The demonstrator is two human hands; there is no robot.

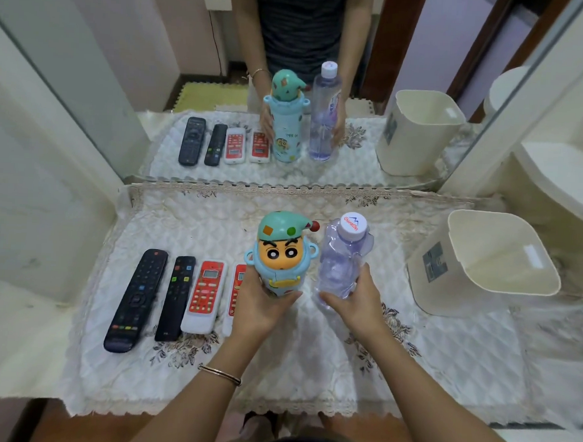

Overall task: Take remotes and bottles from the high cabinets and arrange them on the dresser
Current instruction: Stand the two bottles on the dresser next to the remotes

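A white quilted cloth (312,353) with a lace edge covers the counter (24,343), and a mirror (288,88) stands along its back, doubling everything in front of it. Four remotes lie side by side on the left part of the cloth: a long black remote (136,299), a slimmer black remote (175,297), a red-and-white remote (204,296), and a second red-and-white remote (237,291) partly hidden behind the left hand (260,307). That hand is wrapped around the lower body of a cartoon-faced bottle (280,253) with a green cap, standing upright just right of the remotes. The right hand (356,300) grips the base of a clear plastic water bottle (343,255) with a white lid, close beside the cartoon one. A cream bin (487,264) sits apart at the right. A thin bangle (219,374) circles the left wrist.
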